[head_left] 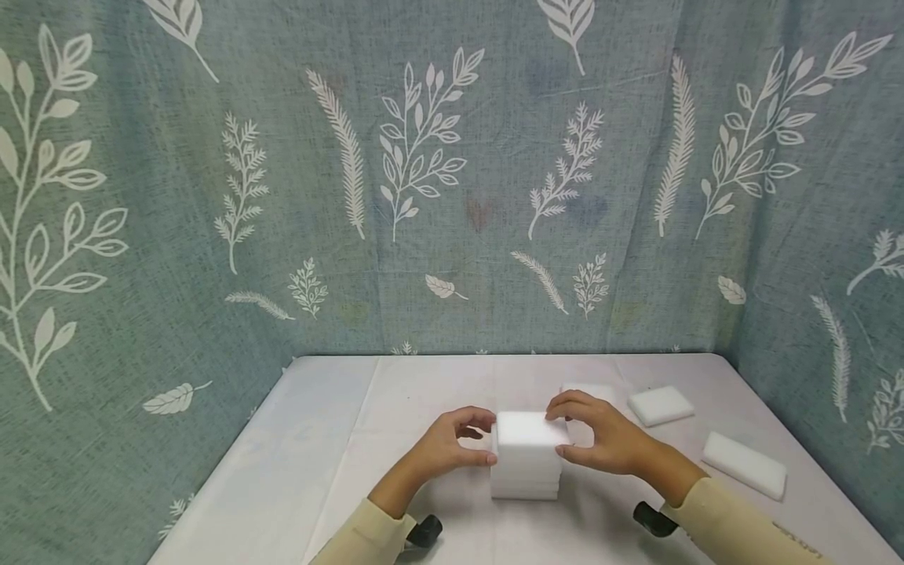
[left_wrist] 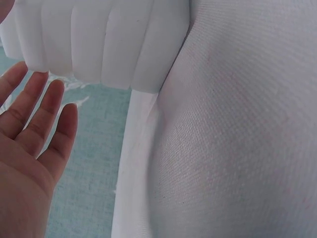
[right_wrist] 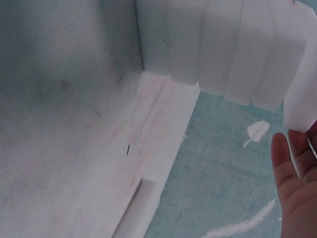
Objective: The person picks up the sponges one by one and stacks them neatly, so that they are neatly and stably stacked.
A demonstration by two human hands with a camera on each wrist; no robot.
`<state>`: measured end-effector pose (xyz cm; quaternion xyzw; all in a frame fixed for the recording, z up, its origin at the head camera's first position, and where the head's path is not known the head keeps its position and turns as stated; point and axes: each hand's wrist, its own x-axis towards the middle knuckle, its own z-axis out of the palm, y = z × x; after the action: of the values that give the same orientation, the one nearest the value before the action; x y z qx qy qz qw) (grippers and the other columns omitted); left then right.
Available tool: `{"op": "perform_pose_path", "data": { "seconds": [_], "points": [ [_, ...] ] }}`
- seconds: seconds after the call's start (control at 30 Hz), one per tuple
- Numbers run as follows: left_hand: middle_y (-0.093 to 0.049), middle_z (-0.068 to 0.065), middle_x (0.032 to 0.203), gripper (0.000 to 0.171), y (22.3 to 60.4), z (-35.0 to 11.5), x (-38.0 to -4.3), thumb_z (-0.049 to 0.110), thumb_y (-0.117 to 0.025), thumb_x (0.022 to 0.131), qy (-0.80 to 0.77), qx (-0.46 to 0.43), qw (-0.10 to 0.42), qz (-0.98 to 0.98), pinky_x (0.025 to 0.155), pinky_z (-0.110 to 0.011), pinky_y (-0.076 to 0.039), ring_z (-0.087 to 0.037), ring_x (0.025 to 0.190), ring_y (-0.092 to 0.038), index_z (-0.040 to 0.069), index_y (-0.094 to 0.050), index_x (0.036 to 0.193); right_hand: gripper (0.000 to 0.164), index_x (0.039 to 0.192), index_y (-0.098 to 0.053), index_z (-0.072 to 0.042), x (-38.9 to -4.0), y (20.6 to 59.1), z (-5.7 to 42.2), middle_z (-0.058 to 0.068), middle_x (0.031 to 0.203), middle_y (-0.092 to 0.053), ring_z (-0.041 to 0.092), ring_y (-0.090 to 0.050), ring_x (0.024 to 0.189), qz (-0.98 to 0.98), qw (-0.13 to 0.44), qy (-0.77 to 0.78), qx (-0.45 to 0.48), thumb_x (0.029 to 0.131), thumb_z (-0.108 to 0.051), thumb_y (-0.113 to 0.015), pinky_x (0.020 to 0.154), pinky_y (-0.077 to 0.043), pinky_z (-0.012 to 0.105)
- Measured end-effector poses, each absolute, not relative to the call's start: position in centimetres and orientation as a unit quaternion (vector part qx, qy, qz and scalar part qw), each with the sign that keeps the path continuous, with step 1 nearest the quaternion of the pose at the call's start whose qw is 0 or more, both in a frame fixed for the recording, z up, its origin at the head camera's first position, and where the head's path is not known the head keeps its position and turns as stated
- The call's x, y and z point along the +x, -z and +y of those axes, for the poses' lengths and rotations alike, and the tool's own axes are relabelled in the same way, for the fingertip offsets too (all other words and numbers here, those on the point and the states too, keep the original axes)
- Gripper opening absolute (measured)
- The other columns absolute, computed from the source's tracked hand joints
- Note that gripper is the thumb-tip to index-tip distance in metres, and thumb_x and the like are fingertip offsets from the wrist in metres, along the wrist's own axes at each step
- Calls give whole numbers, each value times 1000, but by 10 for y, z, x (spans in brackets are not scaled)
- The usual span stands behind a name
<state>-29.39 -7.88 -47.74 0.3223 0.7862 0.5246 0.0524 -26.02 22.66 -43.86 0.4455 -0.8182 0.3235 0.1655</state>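
Observation:
A stack of white sponge blocks (head_left: 526, 477) stands upright near the front of the table. My right hand (head_left: 609, 433) holds the top sponge block (head_left: 531, 428) at its right end, thumb on the near side and fingers on the far side. In the right wrist view that block (right_wrist: 302, 87) sits slightly askew from the stacked blocks (right_wrist: 218, 49) under it. My left hand (head_left: 452, 443) is at the stack's left side, thumb and forefinger right at its upper edge. The left wrist view shows its other fingers (left_wrist: 49, 109) loosely extended beside the upper blocks.
Loose white sponge blocks lie to the right: one (head_left: 661, 406) farther back, one (head_left: 745, 464) by the right edge, and one (head_left: 588, 389) partly hidden behind my right hand. A white cloth covers the table (head_left: 297, 455). Leaf-patterned curtains (head_left: 452, 259) enclose its back and sides.

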Motion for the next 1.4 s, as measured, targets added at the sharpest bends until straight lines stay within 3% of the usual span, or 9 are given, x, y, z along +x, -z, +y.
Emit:
{"op": "perform_pose_path", "data": {
  "seconds": [0.3, 0.63, 1.03, 1.4],
  "points": [
    [-64, 4, 112, 53, 476, -79, -294, 22, -86, 74, -525, 324, 52, 785, 94, -39, -49, -17, 107, -59, 12, -63, 121, 36, 115, -62, -18, -263, 442, 223, -1, 118, -59, 12, -55, 108, -819, 167, -320, 446, 83, -20, -77, 84, -51, 32],
    [-64, -4, 112, 49, 454, -77, -280, 11, -83, 75, -530, 323, 63, 782, 96, -52, -46, -29, 108, -59, 3, -62, 119, 35, 115, -62, -18, -263, 444, 221, 0, 117, -59, 13, -55, 107, -820, 171, -313, 449, 83, -21, -77, 83, -51, 33],
    [-64, -3, 111, 47, 447, -78, -273, 14, -82, 77, -526, 327, 59, 783, 95, -52, -46, -29, 107, -59, 3, -62, 118, 37, 115, -62, -19, -263, 445, 220, -6, 119, -57, 12, -55, 109, -822, 167, -313, 445, 82, -21, -78, 85, -51, 33],
    [-64, -3, 110, 47, 448, -78, -274, 13, -83, 76, -525, 324, 62, 785, 95, -52, -46, -31, 107, -59, 4, -63, 117, 37, 117, -61, -15, -263, 447, 220, -1, 119, -57, 13, -55, 106, -815, 161, -324, 452, 84, -19, -76, 80, -53, 31]
  ]
}}
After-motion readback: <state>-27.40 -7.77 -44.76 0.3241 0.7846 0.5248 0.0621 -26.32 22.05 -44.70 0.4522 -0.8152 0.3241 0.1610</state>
